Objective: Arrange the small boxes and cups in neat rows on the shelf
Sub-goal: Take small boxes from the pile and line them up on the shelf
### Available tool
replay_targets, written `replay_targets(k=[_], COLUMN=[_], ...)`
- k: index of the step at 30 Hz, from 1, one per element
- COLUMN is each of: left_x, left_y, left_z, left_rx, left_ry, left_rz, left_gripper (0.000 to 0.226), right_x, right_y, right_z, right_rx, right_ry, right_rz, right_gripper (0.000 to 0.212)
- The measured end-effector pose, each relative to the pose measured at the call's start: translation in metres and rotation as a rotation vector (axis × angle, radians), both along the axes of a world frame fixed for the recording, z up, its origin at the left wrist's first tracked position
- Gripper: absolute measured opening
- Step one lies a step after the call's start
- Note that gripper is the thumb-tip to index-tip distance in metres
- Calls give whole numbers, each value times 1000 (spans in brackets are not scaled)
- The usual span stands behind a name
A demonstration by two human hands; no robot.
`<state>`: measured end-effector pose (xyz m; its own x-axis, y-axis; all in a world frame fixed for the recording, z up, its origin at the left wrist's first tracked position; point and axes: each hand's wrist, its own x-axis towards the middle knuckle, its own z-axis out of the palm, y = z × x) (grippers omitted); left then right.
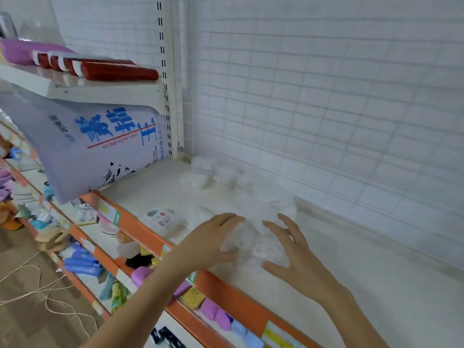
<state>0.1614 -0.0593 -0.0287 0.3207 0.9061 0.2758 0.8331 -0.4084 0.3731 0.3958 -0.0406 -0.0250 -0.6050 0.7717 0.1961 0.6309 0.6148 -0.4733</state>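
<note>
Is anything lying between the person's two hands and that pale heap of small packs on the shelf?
Nothing visible: the left hand and right hand already flank the blurred pile of packs, fingers spread.

A white wire grid (326,96) backs the pale shelf (376,285) with its orange front edge (226,295). Left of the grid stands a slotted white upright (164,79). Below the shelf, string (37,285) lies on the brown floor (22,320).

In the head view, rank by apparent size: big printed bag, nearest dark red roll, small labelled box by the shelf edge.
1. Big printed bag, largest by far.
2. Nearest dark red roll.
3. Small labelled box, smallest, though it sits nearer the camera, so its true size is unsure.
</note>
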Motion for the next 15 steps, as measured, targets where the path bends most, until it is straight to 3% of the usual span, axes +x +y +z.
replay_targets(k=[7, 15], left_x=[-41, -90], left_y=[61, 100], left_z=[0, 3], left_rx=[96, 45], left_ry=[19, -27], left_rz=[-207, -401], left_gripper=[59, 58], right_x=[-32, -85], right_y=[12, 17], right_z=[0, -5], right_rx=[-54, -51], right_ry=[95, 163], right_rz=[-142, -320], right_gripper=[63, 66])
